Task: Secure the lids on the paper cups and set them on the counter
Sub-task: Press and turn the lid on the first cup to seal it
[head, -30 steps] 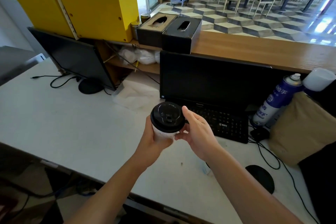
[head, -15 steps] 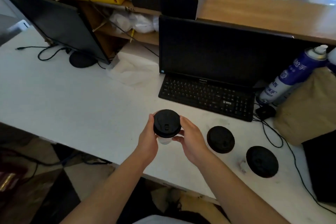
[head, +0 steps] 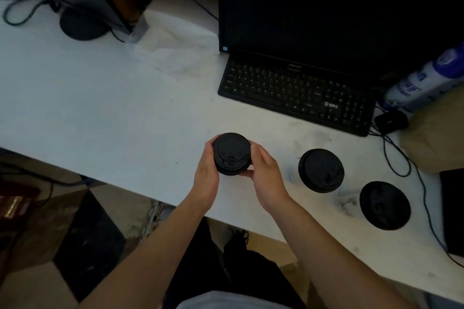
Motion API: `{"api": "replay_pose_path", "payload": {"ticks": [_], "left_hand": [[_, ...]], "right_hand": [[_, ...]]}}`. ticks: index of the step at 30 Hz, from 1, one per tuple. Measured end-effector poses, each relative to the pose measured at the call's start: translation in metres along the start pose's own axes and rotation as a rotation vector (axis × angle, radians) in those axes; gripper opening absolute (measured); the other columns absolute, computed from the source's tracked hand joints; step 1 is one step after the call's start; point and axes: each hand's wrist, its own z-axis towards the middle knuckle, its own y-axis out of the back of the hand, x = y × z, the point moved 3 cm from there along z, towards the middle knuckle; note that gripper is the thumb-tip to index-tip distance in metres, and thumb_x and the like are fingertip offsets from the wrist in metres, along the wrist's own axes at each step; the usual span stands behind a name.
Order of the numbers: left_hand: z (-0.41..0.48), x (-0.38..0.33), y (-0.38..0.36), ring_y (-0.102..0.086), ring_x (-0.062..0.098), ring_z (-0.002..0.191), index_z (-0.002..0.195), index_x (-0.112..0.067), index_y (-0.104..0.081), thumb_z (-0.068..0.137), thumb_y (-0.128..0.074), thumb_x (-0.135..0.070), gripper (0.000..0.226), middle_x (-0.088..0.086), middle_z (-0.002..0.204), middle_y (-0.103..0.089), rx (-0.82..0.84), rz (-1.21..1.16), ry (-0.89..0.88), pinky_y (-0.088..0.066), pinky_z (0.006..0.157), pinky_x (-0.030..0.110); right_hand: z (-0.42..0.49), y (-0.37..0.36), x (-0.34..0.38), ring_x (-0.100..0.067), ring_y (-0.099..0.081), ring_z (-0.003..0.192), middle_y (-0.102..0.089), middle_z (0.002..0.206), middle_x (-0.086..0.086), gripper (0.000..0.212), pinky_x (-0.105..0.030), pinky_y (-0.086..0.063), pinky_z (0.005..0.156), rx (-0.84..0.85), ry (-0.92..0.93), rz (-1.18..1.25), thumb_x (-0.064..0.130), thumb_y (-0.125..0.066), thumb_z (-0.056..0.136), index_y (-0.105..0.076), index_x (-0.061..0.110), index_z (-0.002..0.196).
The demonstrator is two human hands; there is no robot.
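1. Since the earlier frames, the view has been tilted steeply downward, and the lidded cup [head: 231,153] has been carried low over the counter [head: 105,108].
2. The cup is clamped from both sides: left hand [head: 206,173] on one flank, right hand [head: 266,176] on the other, probably so the black lid can be pressed home evenly.
3. To the right of the grip, two more lidded cups [head: 321,170] [head: 385,205] are seen standing on the counter, apparently finished.
4. Beyond the grip, a keyboard [head: 296,94] and a dark monitor [head: 326,7] are seen; the white surface looks smudged, the room dim.
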Motion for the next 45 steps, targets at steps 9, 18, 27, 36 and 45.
{"api": "replay_pose_path", "payload": {"ticks": [9,18,27,36,45], "left_hand": [[0.001,0.0,0.012,-0.057,-0.017,0.098,0.12,-0.025,-0.054,0.11,-0.017,-0.022,0.038,-0.014,0.112,-0.061,-0.041,0.053,-0.099,-0.043,0.083,0.003],[0.005,-0.009,0.025,-0.054,-0.012,0.106,0.13,-0.012,-0.051,0.108,-0.027,-0.021,0.034,-0.014,0.114,-0.057,-0.002,0.322,-0.28,-0.042,0.089,0.005],[-0.011,-0.011,0.025,-0.058,0.023,0.115,0.124,-0.025,-0.051,0.106,-0.034,-0.012,0.028,0.004,0.124,-0.06,-0.08,0.146,-0.083,-0.057,0.092,0.046],[-0.014,-0.007,0.024,-0.064,0.029,0.107,0.11,-0.013,-0.057,0.106,-0.035,-0.02,0.023,0.014,0.121,-0.061,-0.172,0.021,0.11,-0.06,0.079,0.045],[-0.012,0.002,0.023,-0.065,0.028,0.105,0.118,-0.012,-0.053,0.104,-0.039,-0.043,0.036,0.012,0.116,-0.062,-0.166,-0.03,0.215,-0.061,0.079,0.042]], "right_hand": [[-0.005,-0.01,-0.001,-0.014,-0.06,0.112,-0.062,0.119,0.001,0.034,-0.045,-0.064,0.079,-0.003,0.019,-0.007,0.031,-0.032,0.109,-0.06,0.019,0.124],[-0.001,-0.002,0.004,-0.026,-0.059,0.115,-0.06,0.123,-0.008,0.027,-0.052,-0.063,0.073,-0.029,-0.13,0.161,0.033,-0.049,0.105,-0.062,0.01,0.114],[-0.011,0.006,-0.002,-0.029,-0.062,0.12,-0.067,0.127,-0.01,0.023,-0.038,-0.057,0.092,0.046,-0.125,0.31,0.017,-0.052,0.104,-0.067,0.007,0.119],[-0.011,0.005,0.0,-0.027,-0.062,0.118,-0.067,0.127,-0.006,0.032,-0.039,-0.059,0.088,0.039,-0.128,0.167,0.031,-0.051,0.105,-0.066,0.014,0.127],[-0.013,0.0,0.006,-0.024,-0.061,0.116,-0.068,0.123,0.001,0.033,-0.043,-0.057,0.094,0.11,-0.126,0.128,0.033,-0.039,0.108,-0.069,0.026,0.12]]}}
